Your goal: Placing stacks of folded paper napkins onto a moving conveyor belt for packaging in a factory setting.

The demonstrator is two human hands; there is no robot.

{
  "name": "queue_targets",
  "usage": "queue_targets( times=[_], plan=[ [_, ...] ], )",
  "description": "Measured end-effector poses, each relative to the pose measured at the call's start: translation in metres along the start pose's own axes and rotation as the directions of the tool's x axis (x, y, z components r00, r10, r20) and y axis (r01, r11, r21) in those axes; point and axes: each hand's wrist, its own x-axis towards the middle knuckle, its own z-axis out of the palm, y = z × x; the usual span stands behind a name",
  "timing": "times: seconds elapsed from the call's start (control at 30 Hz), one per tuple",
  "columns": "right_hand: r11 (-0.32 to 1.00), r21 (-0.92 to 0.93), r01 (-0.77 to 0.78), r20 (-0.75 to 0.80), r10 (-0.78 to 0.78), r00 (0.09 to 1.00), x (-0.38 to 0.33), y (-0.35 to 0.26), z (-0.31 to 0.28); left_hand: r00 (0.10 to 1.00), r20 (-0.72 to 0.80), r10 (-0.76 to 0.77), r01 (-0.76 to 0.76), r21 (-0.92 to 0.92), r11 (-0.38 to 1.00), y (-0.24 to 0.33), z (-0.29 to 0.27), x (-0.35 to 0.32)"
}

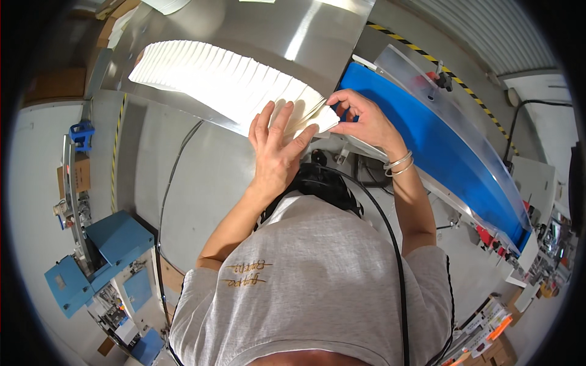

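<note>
The view came from the left one of two fisheye cameras worn on the person's head, upright and looking steeply down. The grey T-shirt (329, 262) lay close to the lens, in the lower middle; the left hand (274, 152) and right hand (369, 125) showed above centre, before the metal desk (262, 30). The wide lens bent the edges of the blue conveyor belt (427, 143).

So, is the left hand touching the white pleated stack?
Touching. In the head view, the left hand lays its fingers on the white pleated stack near its right end.
</note>
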Motion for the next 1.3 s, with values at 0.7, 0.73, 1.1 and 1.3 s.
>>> queue_targets(
  times=[0.7,0.73,1.1,1.3],
  plan=[
    [0.771,-0.119,-0.626,-0.941,0.114,0.319,-0.102,0.099,-0.087,0.995,0.027,-0.091,0.088,0.085,0.992,-0.012,0.002,0.012],
    [0.747,-0.122,-0.654,-0.952,0.098,0.289,-0.114,0.105,-0.096,0.996,0.030,-0.083,0.079,0.098,0.992,-0.013,0.001,0.013],
    [0.305,-0.541,-0.784,-0.796,-0.489,0.358,-0.196,0.104,-0.134,0.998,-0.015,-0.068,0.069,0.120,0.990,-0.017,-0.003,0.009],
    [-0.091,-0.397,-0.913,-0.769,-0.511,0.385,-0.247,0.138,-0.150,0.998,-0.044,-0.040,0.043,0.075,0.996,-0.014,0.004,0.010]
  ],
)
